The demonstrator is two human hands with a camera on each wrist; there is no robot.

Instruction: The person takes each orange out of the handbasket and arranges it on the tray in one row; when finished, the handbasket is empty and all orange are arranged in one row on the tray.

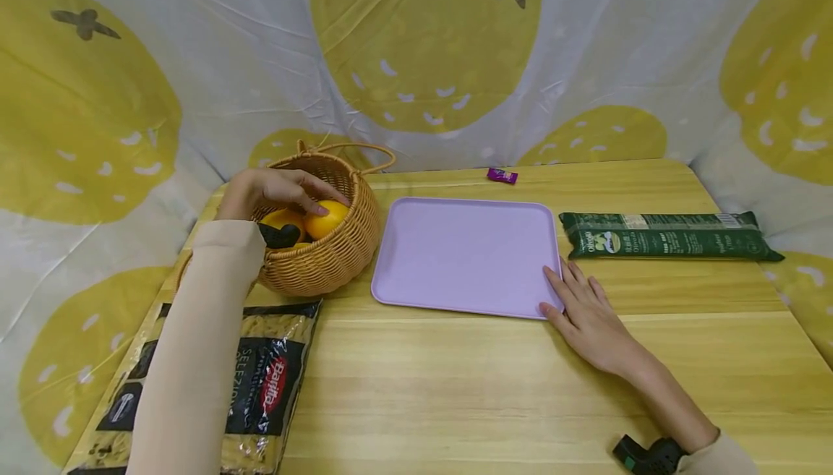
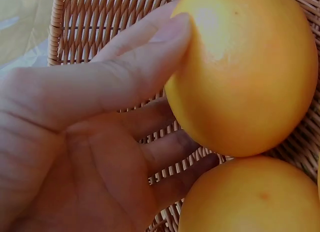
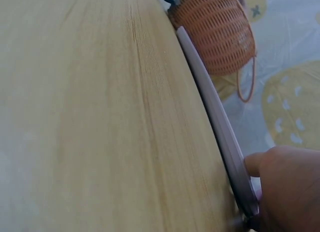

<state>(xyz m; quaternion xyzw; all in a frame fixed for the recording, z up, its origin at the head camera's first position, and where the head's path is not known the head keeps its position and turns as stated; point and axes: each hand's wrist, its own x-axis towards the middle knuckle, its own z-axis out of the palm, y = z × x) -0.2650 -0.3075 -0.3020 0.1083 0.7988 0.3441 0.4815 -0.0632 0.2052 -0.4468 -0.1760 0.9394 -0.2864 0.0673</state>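
Observation:
My left hand (image 1: 286,189) reaches into a wicker basket (image 1: 325,265) at the left. Its thumb and fingers grip an orange (image 1: 327,219). In the left wrist view, the thumb presses the near side of this orange (image 2: 245,72), and the fingers go behind it. Another orange (image 2: 255,197) sits just below, touching it. At the right end of a light purple tray (image 1: 465,258), my right hand (image 1: 588,319) rests with its fingers extended along the edge. In the right wrist view, the thumb (image 3: 255,164) touches the tray's rim (image 3: 215,107).
A green long packet (image 1: 664,235) lies right of the tray. Behind the tray is a small purple wrapped piece (image 1: 502,176). A Barilla pasta bag (image 1: 267,381) lies at front left, partly under my left sleeve. A patterned cloth (image 1: 423,48) hangs behind the wooden table (image 1: 455,388).

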